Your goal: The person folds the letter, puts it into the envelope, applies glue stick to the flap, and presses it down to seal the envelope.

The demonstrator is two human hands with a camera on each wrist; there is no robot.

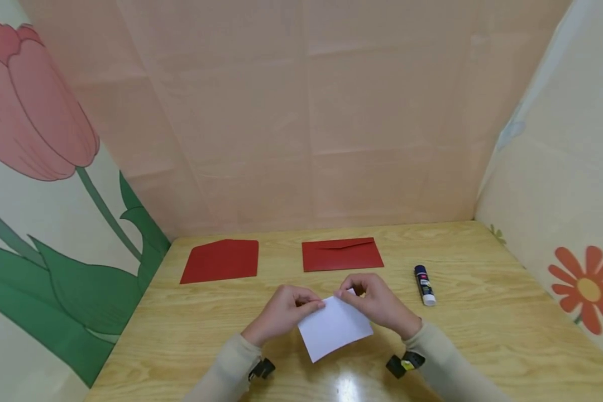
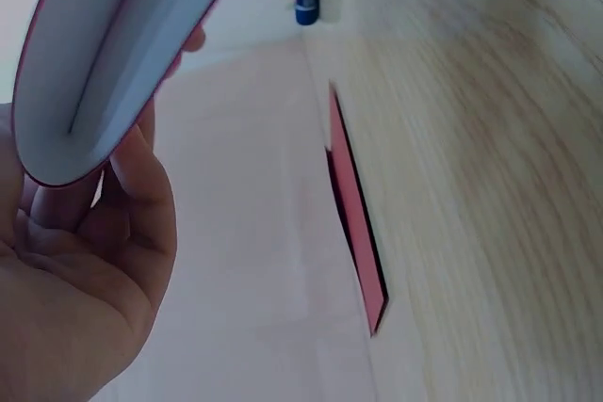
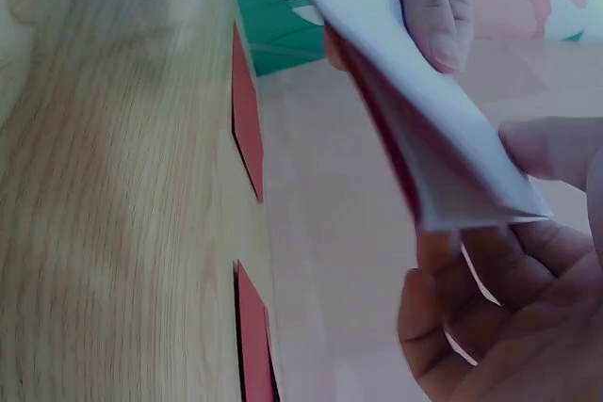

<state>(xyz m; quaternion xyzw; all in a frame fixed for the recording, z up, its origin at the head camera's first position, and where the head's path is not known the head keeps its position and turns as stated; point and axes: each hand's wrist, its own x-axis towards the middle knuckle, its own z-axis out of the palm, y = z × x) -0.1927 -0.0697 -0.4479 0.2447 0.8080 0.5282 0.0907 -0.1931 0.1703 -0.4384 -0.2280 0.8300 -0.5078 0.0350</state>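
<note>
Both hands hold a folded paper [image 1: 334, 330] above the table; its side toward me is white, and red shows along its edges and on another face. My left hand [image 1: 286, 312] pinches its upper left edge with the thumb on the white face. At the upper right corner my right hand [image 1: 379, 303] pinches it between thumb and fingers. In the left wrist view the paper [image 2: 141, 72] curves over at its fold. The right wrist view shows the layers of the paper [image 3: 424, 129] parted at the near end, with the right fingers beneath.
On the wooden table [image 1: 171, 346], a red envelope [image 1: 222, 262] with its flap up lies at the back left. Another red envelope [image 1: 341, 259] lies at the back middle. A dark blue glue stick [image 1: 424, 285] with a white end lies to the right. Paper-covered walls enclose the table.
</note>
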